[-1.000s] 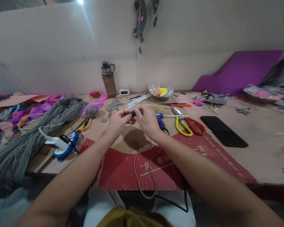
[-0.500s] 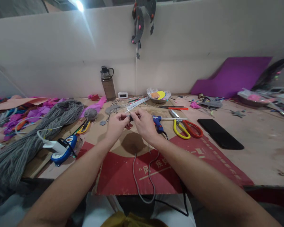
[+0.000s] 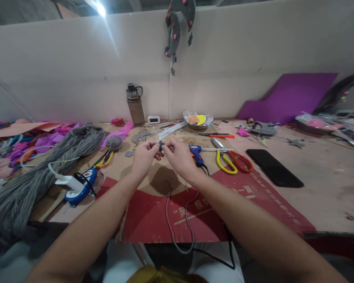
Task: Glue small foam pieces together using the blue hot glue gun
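Observation:
Over the cardboard sheet, my left hand and my right hand meet, thumbs and fingertips pinched together. Between them is a small dark grey piece, mostly covered by the fingers; its kind is not clear. Grey yarn lies in a loop on the red part of the cardboard and hangs over the table's front edge. Just right of my right hand rests a blue glue gun with a white glue stick. A small grey felt star lies left of my left hand.
Scissors with yellow and red handles and a black phone lie to the right. At left are a grey yarn hank, a yarn ball, a yellow cutter and a blue power strip. A bottle stands behind.
The fingertips have shifted slightly, and a little more of the small dark grey piece shows between them. The view has tilted up a little; the things on the table lie as before.

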The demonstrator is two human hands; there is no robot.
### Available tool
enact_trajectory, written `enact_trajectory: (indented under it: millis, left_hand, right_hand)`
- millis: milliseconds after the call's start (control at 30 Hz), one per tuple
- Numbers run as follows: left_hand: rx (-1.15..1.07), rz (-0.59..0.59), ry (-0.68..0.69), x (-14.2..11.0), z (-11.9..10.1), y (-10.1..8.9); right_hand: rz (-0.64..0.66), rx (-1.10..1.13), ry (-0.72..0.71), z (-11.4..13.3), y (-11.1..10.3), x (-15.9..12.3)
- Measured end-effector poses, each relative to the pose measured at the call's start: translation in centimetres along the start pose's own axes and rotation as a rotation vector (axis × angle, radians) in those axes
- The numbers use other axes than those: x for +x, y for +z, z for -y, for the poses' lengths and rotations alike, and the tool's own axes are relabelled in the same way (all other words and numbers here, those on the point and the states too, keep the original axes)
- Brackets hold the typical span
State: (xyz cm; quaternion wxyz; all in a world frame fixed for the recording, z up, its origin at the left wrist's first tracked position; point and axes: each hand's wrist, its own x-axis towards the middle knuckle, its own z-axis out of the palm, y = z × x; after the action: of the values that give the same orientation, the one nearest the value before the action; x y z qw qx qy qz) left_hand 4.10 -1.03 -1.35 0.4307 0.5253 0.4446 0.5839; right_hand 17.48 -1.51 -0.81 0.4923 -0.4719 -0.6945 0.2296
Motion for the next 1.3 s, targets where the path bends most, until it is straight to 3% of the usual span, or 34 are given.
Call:
enact_trajectory:
  millis: [167, 367, 500, 733, 867, 1100, 1300]
  left_hand:
    - [0.083, 0.046, 0.050, -0.2, -0.1, 0.0]
    - [0.129, 0.048, 0.042, -0.2, -0.5, -0.1]
    - [0.144, 0.098, 0.027, -0.1, -0.5, -0.4]
    - [-0.160, 0.289, -0.244, 0.6, -0.4, -0.9]
    - [-0.221, 0.315, -0.340, 0.7, -0.6, -0.9]
    - [0.155, 0.255, -0.264, 0.5, -0.1, -0.7]
    - [0.307, 0.306, -0.398, 0.7, 1.9, -1.4]
  right_hand:
    - [-0.021, -0.034, 0.056, 0.1, 0.0, 0.3]
    - [-0.080, -0.094, 0.006, -0.1, -0.5, 0.3]
    - [-0.015, -0.014, -0.014, -0.3, -0.9, 0.2]
    - [0.055, 0.275, 0.181, -2.1, -0.4, 1.2]
    - [0.043, 0.331, 0.270, -2.9, -0.4, 1.4]
    - [0.235, 0.204, 0.279, -3.3, -0.1, 1.0]
    - [0.380, 0.003, 0.304, -4.7, 0.2, 0.7]
